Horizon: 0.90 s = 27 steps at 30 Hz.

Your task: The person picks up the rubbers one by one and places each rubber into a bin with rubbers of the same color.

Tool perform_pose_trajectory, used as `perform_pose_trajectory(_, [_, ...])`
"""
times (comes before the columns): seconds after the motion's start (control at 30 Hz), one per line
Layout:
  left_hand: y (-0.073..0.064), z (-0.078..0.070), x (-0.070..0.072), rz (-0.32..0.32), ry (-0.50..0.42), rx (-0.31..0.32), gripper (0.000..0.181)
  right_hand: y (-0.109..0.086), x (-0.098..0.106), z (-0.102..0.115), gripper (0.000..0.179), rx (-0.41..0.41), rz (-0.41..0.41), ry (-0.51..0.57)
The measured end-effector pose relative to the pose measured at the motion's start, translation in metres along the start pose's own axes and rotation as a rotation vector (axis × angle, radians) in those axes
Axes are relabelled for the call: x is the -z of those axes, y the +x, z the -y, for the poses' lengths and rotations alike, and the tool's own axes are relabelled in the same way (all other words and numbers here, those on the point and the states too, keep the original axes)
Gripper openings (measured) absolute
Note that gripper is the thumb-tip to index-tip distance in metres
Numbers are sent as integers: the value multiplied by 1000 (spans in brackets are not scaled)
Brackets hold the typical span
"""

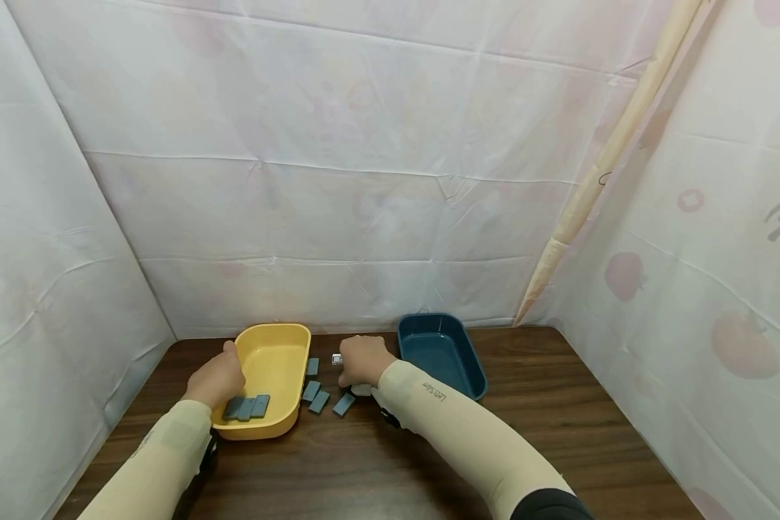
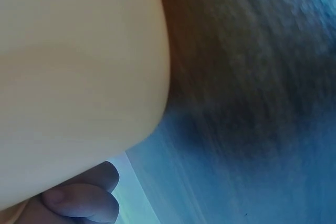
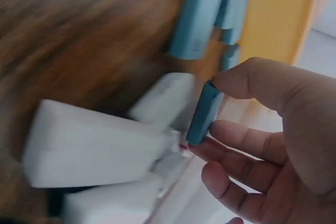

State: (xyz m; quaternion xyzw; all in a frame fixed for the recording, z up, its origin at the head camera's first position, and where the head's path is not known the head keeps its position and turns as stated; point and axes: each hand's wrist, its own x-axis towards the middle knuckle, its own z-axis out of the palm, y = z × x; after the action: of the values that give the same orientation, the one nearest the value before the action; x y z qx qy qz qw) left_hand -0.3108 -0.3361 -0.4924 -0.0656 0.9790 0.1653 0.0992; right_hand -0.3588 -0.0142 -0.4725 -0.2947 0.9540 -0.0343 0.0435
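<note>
Wooden table (image 1: 559, 433). Yellow tray (image 1: 279, 354) left, blue tray (image 1: 438, 347) right, well apart. Left hand (image 1: 217, 379) curled round yellow tray's left rim. Right hand (image 1: 362, 361) between trays, pinching grey-blue tile (image 3: 203, 113) edgewise between thumb and fingers. More tiles (image 1: 328, 401) on table beside yellow tray, several inside its near end.
</note>
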Motion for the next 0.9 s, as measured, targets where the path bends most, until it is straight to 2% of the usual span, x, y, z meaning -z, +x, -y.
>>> perform_pose_trajectory(0.2, [4,1,0,1,8,9,82,2,16,9,53,46,-95,-8])
perform_pose_trajectory(0.53, [7,2,0,2,-1,15,80,0,49,46,60,123,-165,-12])
perform_pose_trajectory(0.73, [6,3,-1,-1,-4,7,79,1,56,67,54,158,-169,-17])
perform_pose_trajectory(0.9, [5,0,0,13,-3,14,82,6,51,81,54,195,-151,10])
